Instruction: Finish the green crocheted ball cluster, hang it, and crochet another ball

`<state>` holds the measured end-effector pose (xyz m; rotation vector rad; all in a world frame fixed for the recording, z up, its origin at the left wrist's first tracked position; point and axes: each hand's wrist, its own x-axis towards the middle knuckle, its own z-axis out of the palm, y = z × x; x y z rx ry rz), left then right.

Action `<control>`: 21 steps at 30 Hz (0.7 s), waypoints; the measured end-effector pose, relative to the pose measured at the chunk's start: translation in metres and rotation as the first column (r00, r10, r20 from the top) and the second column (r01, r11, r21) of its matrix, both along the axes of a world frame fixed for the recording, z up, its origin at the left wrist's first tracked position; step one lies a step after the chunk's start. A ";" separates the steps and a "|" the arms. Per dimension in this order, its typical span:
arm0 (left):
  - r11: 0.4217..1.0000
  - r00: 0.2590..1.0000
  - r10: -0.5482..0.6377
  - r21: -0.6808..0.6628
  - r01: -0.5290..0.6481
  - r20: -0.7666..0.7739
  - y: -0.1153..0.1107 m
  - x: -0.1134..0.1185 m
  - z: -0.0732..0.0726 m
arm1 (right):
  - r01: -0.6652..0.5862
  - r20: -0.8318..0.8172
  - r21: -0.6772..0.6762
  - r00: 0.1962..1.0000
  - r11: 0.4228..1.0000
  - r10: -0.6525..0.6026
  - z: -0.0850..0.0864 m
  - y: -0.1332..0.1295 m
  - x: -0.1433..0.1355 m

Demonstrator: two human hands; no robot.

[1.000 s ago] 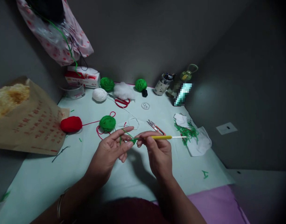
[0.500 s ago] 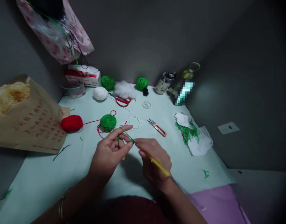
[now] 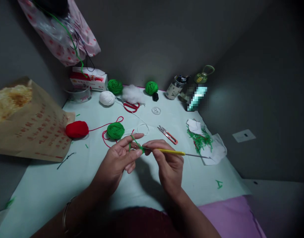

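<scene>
A crochet hook (image 3: 172, 152) with a yellow handle lies in the grip of my right hand (image 3: 168, 165), its metal rear end pointing right. The hook's tip meets a small piece of green crochet work (image 3: 142, 149), pinched between the thumb and fingers of my left hand (image 3: 117, 163). Green yarn (image 3: 135, 140) loops over my raised left index finger and runs down to the piece. Just beyond that hand sits a green yarn ball (image 3: 115, 131). To its left rests a red yarn bundle (image 3: 77, 129), its strand curling around the green ball.
Orange thread snips (image 3: 167, 135) lie beyond my right hand. Red-handled scissors (image 3: 131, 107), a white yarn ball (image 3: 107, 98) and white stuffing (image 3: 133, 94) are farther back. A paper bag (image 3: 42, 132) stands left; green yarn scraps (image 3: 200, 138) lie right.
My right hand has turned, so the hook has swung from slanting down toward my wrist to nearly level, pointing right. The green piece sits slightly farther right and shows more.
</scene>
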<state>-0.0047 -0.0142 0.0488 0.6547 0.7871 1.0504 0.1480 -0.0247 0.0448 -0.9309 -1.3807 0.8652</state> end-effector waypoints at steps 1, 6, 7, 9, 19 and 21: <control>1.000 1.000 0.015 0.010 -0.015 -0.020 0.000 0.000 -0.001 | 0.026 0.025 0.020 0.999 0.999 -0.026 0.000 -0.002 0.000; 0.994 0.993 0.102 0.042 -0.099 -0.066 0.001 -0.004 -0.003 | 0.080 -0.022 0.055 0.997 0.995 -0.079 -0.003 -0.006 0.005; 0.994 0.993 0.100 0.043 -0.097 -0.066 0.000 -0.004 -0.003 | 0.062 -0.086 0.020 0.994 0.998 -0.060 -0.004 -0.005 0.006; 0.997 0.996 0.066 0.039 -0.064 -0.062 -0.001 -0.003 -0.003 | -0.005 -0.204 -0.051 0.979 0.999 -0.006 -0.006 -0.001 0.006; 0.999 0.999 0.040 -0.033 -0.039 0.033 -0.001 0.005 -0.008 | 0.057 0.350 0.244 0.926 0.968 -0.142 -0.007 -0.006 0.000; 0.995 0.993 -0.002 -0.102 0.013 0.115 0.002 0.004 -0.008 | 0.060 0.375 0.282 0.912 0.958 -0.167 -0.008 -0.005 0.003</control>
